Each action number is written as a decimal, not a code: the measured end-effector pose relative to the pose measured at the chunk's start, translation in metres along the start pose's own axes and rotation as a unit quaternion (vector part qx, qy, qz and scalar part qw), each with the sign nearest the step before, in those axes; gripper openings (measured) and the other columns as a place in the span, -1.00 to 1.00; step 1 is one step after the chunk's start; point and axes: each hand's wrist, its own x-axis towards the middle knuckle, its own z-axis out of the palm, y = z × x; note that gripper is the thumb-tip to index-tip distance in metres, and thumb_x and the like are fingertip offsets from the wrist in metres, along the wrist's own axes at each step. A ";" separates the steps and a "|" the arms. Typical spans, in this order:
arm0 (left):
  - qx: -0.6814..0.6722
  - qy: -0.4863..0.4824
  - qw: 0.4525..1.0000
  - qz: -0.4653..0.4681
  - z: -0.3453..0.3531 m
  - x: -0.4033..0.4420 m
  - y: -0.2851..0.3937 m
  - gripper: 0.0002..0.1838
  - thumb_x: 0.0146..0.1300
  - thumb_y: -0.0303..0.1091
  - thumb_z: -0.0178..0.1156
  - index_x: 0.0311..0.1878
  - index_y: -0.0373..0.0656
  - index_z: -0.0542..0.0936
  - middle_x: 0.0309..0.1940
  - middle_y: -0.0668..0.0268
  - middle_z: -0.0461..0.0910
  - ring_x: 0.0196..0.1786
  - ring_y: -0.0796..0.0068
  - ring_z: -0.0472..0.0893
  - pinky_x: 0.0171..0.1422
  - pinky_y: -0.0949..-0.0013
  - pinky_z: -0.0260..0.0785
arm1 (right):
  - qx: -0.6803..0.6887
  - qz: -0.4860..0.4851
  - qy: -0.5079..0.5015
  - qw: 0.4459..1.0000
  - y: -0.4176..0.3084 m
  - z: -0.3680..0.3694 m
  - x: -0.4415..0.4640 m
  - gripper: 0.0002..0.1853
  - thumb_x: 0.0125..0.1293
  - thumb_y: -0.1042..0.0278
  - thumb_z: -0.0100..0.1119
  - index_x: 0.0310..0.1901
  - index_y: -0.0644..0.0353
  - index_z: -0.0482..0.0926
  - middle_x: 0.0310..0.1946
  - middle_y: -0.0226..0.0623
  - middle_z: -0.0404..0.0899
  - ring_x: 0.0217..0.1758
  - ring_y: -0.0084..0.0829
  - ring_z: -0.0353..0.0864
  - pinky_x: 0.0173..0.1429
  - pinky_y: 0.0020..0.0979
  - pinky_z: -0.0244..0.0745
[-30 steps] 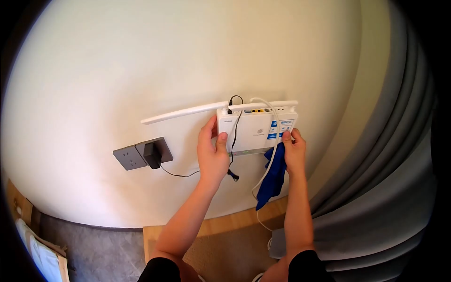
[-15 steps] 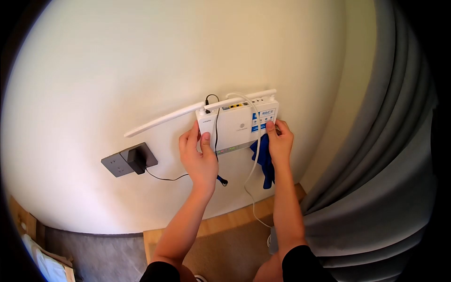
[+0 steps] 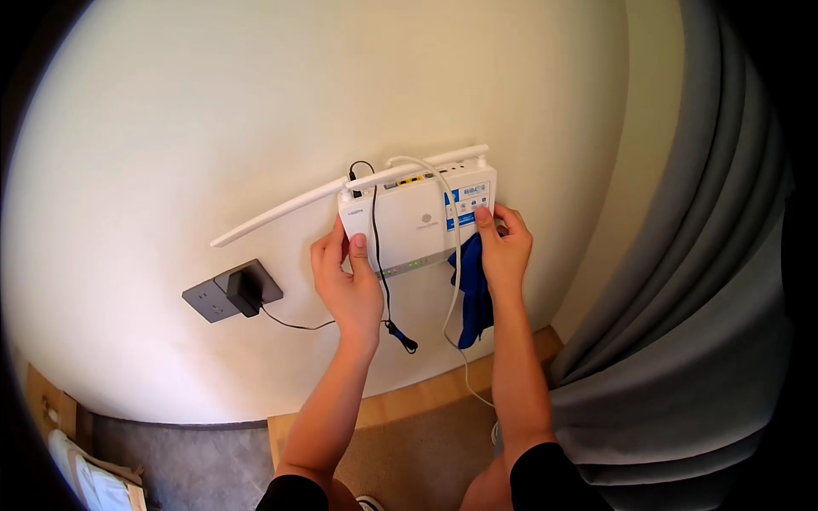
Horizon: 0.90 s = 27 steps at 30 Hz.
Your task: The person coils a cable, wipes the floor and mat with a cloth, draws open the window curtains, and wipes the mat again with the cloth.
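By wall (image 3: pixel 409 85), left hand (image 3: pixel 353 285) and right hand (image 3: pixel 506 251) clasping router (image 3: pixel 405 221); adapter (image 3: pixel 245 294) in socket (image 3: pixel 207 300).

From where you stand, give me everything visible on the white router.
The white router is a flat, plastic-looking box held against or near the wall, slightly tilted. Two long white antennas sit along its top edge, one reaching out past the left side. Yellow ports show on top; a blue-and-white label marks the right front. Small green and red lights glow along the lower edge. Left hand and right hand grip its sides; a black cable and a white cable cross its front.
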 end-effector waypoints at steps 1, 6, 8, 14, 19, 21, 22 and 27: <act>-0.001 -0.003 1.000 -0.003 -0.001 -0.001 0.001 -0.65 0.50 -0.41 0.18 0.29 -0.27 0.61 -0.10 0.23 0.52 -0.07 0.40 0.57 0.05 0.35 0.48 | -0.004 0.001 0.002 1.000 -0.001 0.000 -0.002 -0.50 0.30 0.02 0.49 0.01 0.34 0.73 -0.26 -0.37 0.62 -0.32 -0.53 0.44 -0.20 -0.47 0.40; -0.026 0.000 0.999 -0.022 -0.001 -0.002 0.001 -0.66 0.50 -0.42 0.19 0.26 -0.29 0.61 -0.07 0.24 0.51 -0.05 0.43 0.58 0.11 0.34 0.50 | -0.030 -0.013 -0.004 0.999 -0.019 -0.002 -0.001 -0.53 0.31 0.04 0.48 -0.01 0.33 0.74 -0.28 -0.36 0.62 -0.28 -0.50 0.50 -0.16 -0.45 0.43; -0.053 -0.001 0.998 -0.028 0.000 -0.004 0.002 -0.67 0.49 -0.43 0.20 0.25 -0.31 0.61 -0.07 0.24 0.51 -0.05 0.44 0.58 0.10 0.35 0.50 | -0.024 -0.022 0.010 0.999 -0.018 -0.001 -0.001 -0.53 0.29 0.03 0.50 -0.02 0.33 0.75 -0.27 -0.35 0.63 -0.29 -0.50 0.49 -0.16 -0.45 0.44; -0.004 -0.023 1.000 -0.012 -0.006 -0.002 0.001 -0.68 0.53 -0.34 0.19 0.23 -0.29 0.63 -0.04 0.27 0.52 -0.02 0.52 0.58 0.07 0.42 0.50 | 0.030 0.033 0.000 0.999 -0.013 0.001 -0.001 -0.49 0.27 -0.03 0.50 -0.03 0.31 0.75 -0.24 -0.30 0.66 -0.26 -0.47 0.55 -0.14 -0.43 0.47; -0.016 -0.022 1.000 -0.010 -0.006 -0.002 -0.004 -0.67 0.54 -0.31 0.19 0.23 -0.28 0.63 -0.05 0.27 0.52 -0.05 0.53 0.57 0.04 0.44 0.49 | -0.009 0.040 -0.005 0.999 -0.012 -0.001 -0.004 -0.49 0.29 -0.05 0.48 -0.02 0.30 0.75 -0.21 -0.28 0.68 -0.18 -0.42 0.61 -0.05 -0.39 0.52; -0.018 -0.023 0.999 -0.015 -0.006 -0.001 -0.003 -0.67 0.54 -0.30 0.20 0.23 -0.28 0.63 -0.05 0.28 0.53 -0.04 0.53 0.57 0.04 0.44 0.49 | -0.019 0.028 -0.005 0.999 -0.010 -0.002 -0.005 -0.50 0.30 -0.04 0.47 -0.01 0.30 0.74 -0.20 -0.27 0.68 -0.17 -0.41 0.61 -0.05 -0.39 0.52; -0.018 -0.024 0.999 -0.022 -0.006 -0.001 -0.003 -0.66 0.54 -0.30 0.20 0.24 -0.27 0.63 -0.05 0.28 0.53 -0.04 0.53 0.57 0.05 0.44 0.49 | -0.030 0.018 -0.005 0.999 -0.009 -0.002 -0.005 -0.50 0.31 -0.04 0.46 -0.01 0.29 0.74 -0.19 -0.27 0.68 -0.17 -0.40 0.61 -0.05 -0.38 0.52; -0.035 -0.044 0.998 -0.031 -0.013 0.002 -0.005 -0.62 0.52 -0.30 0.22 0.29 -0.28 0.59 0.01 0.25 0.54 0.02 0.48 0.58 0.13 0.38 0.49 | -0.015 -0.002 0.002 1.000 0.003 -0.001 -0.011 -0.54 0.36 0.01 0.42 0.04 0.28 0.72 -0.14 -0.27 0.67 -0.12 -0.37 0.63 -0.02 -0.36 0.53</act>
